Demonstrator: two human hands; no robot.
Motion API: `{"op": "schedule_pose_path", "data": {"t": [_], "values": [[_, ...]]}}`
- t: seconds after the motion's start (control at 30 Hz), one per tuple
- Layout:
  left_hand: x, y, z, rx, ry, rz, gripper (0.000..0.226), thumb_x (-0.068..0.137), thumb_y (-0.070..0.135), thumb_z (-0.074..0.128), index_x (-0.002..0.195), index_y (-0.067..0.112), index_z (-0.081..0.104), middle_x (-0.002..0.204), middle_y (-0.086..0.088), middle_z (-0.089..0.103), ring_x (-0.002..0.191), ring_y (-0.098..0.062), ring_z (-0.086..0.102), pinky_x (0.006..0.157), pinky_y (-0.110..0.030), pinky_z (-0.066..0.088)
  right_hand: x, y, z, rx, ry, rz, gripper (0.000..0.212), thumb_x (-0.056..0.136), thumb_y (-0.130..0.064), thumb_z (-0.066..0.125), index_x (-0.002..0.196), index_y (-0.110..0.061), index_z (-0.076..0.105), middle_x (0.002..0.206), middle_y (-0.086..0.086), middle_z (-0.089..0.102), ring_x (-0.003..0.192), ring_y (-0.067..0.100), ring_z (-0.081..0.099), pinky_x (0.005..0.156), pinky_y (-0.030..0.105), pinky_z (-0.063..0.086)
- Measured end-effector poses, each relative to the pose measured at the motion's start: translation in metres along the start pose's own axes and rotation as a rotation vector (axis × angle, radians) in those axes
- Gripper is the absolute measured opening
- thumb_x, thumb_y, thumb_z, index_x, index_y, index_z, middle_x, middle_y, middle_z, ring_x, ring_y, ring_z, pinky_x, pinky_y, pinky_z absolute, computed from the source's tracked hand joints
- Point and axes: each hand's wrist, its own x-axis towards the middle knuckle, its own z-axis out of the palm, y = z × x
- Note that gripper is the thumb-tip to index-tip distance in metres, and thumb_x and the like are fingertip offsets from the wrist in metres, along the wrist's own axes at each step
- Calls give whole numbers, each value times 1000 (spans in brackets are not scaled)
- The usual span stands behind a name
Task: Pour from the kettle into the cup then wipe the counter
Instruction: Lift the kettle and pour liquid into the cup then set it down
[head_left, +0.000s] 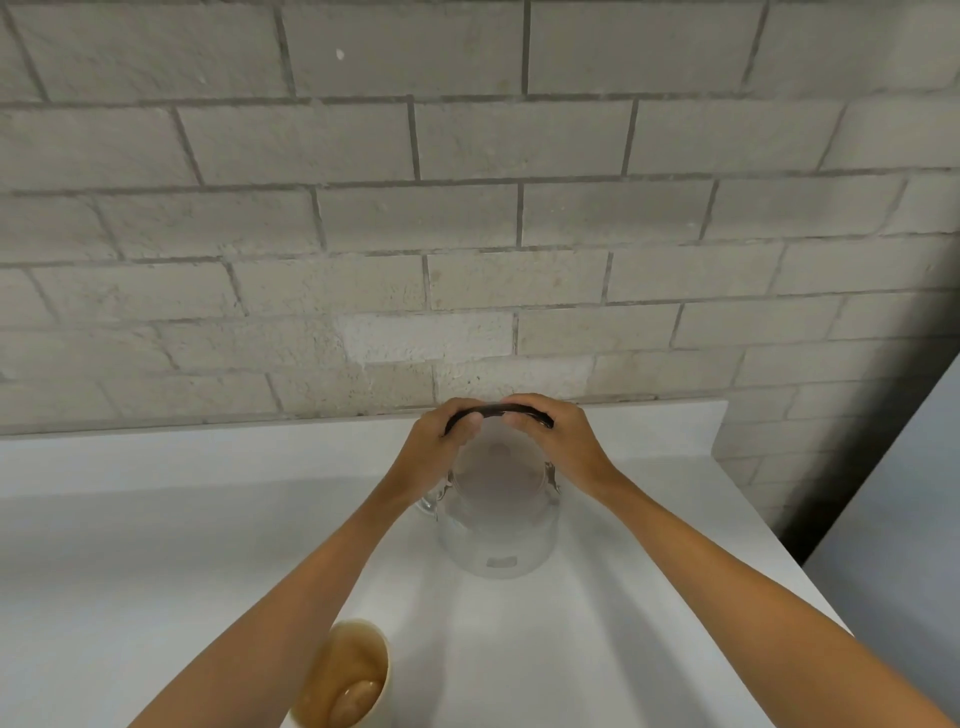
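A clear glass kettle (498, 525) stands upright on the white counter (130, 545), near the back wall. Its thin dark handle (493, 412) arches over the top. My left hand (436, 447) grips the left end of that handle and my right hand (556, 436) grips the right end. The spout pokes out at the kettle's left, partly hidden by my left wrist. A cream cup (345, 675) with brown-stained inside stands at the counter's near edge, under my left forearm, which hides part of it.
A grey brick wall (467, 208) rises right behind the counter. The counter ends at the right (727, 519), where a dark gap and a pale grey panel (904, 493) follow.
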Motion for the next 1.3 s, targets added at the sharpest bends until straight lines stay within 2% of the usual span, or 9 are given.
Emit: {"op": "schedule_pose_path", "data": {"t": [0.1,0.37,0.53,0.67,0.77,0.97,1.17,1.23,1.3], "values": [[-3,6,2,17,17,11,23,95,21,49,110,8,61,80,11,59,74,-1,55,76,-21,44,-5,-8,-2,-27,12,-30,18,85,-13,67,103,-11,70,98,7,72,91,16,66,85,25,50],[-13,44,1,38,41,106,26,95,23,49,113,8,60,95,1,63,82,-3,57,79,-22,48,-17,-47,-22,-69,32,-70,16,87,-18,66,102,-14,70,96,-4,72,90,6,65,82,15,49],[-25,72,-2,36,48,111,22,95,26,49,111,16,60,91,15,61,78,11,56,77,-20,47,-28,-79,-33,-43,53,-57,13,85,-20,67,98,-22,71,94,-11,72,90,3,65,82,15,49],[-39,94,-6,-4,37,88,20,95,27,49,111,23,60,97,15,62,81,13,56,76,-18,45,-43,-101,-38,-29,81,-46,15,85,-19,68,98,-23,72,97,-11,72,90,0,64,80,9,47],[-52,110,-9,-23,37,86,20,95,26,50,111,22,60,99,8,64,78,12,56,77,-19,46,-55,-119,-40,-24,89,-50,15,85,-20,67,99,-24,71,97,-12,72,90,-3,64,78,6,45],[-82,137,-14,-28,31,133,23,95,22,49,115,16,60,90,9,62,83,-3,57,79,-23,49,-80,-149,-42,-68,97,-97,15,86,-20,66,98,-27,71,96,-13,71,91,-4,64,79,5,44],[-116,149,-21,-97,-9,149,24,95,22,50,116,15,59,87,12,61,83,2,59,78,-20,52,-105,-171,-36,-109,91,-158,15,86,-20,67,95,-32,69,92,-19,70,91,-5,63,80,5,45],[-126,148,-25,-120,-29,137,24,94,24,51,116,17,58,90,8,63,87,-3,61,82,-24,53,-113,-176,-31,-125,78,-167,17,86,-21,66,91,-37,68,91,-21,69,91,-6,63,79,4,44],[-135,144,-32,-96,-36,107,31,91,29,56,120,19,56,101,3,66,98,-11,62,81,-26,53,-119,-180,-26,-146,64,-172,20,86,-21,66,88,-41,67,89,-23,69,88,-7,62,78,3,43]]}}
